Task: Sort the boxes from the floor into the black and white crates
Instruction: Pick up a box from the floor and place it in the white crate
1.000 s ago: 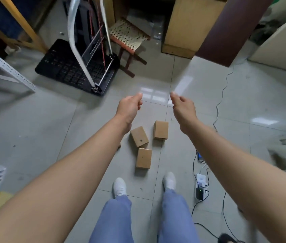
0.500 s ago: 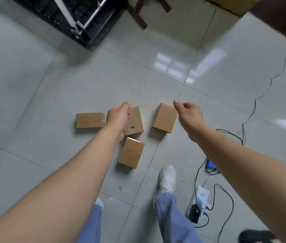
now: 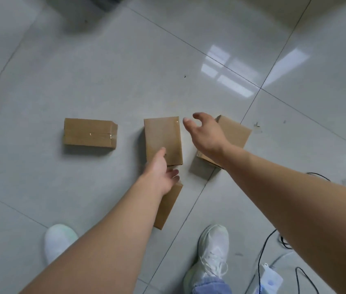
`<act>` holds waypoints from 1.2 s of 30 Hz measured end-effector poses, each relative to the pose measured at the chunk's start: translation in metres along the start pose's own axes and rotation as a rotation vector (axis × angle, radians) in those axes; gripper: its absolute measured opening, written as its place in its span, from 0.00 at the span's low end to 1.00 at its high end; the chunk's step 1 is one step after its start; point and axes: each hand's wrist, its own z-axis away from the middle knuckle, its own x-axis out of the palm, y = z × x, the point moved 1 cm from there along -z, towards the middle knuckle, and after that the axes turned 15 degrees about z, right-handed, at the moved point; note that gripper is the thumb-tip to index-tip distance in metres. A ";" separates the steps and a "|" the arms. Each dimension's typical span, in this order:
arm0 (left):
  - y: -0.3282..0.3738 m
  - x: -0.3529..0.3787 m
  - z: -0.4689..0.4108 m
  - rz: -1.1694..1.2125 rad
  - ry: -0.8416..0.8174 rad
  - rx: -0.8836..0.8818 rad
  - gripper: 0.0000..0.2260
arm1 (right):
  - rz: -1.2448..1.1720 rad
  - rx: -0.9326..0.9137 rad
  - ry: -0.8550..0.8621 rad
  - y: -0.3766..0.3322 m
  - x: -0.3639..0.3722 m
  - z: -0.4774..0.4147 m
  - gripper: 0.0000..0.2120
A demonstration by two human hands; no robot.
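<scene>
Reaching down, the left hand [image 3: 161,174] hangs relaxed and empty above the middle box [image 3: 162,134]. The right hand [image 3: 207,135], fingers spread, grips nothing over the right box [image 3: 236,132] at 3 o'clock. The left box [image 3: 89,133] lies at 9 and the near box [image 3: 171,201] at 6. None is sorted, and the crates are out of view. Earlier, both hands were curled and higher.

White left sneaker [image 3: 60,240]; white laced right sneaker [image 3: 212,251]; pale blue trouser cuff [image 3: 210,286] over it.

Both arms stretch forward and down, left hand [image 3: 161,174] and right hand [image 3: 205,134] with fingers loosely spread
</scene>
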 end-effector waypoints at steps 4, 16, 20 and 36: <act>0.006 -0.003 -0.038 0.180 0.025 -0.002 0.24 | 0.246 -0.148 -0.060 -0.011 0.030 -0.037 0.25; 0.050 -0.022 -0.093 0.293 0.077 0.004 0.30 | 0.317 0.028 -0.171 -0.002 0.076 -0.075 0.22; 0.060 -0.020 -0.083 0.194 0.070 0.061 0.24 | 0.085 0.157 -0.109 0.000 0.063 -0.066 0.29; 0.170 0.010 0.208 0.073 -0.208 0.582 0.19 | -0.518 0.229 0.123 -0.173 -0.130 0.072 0.33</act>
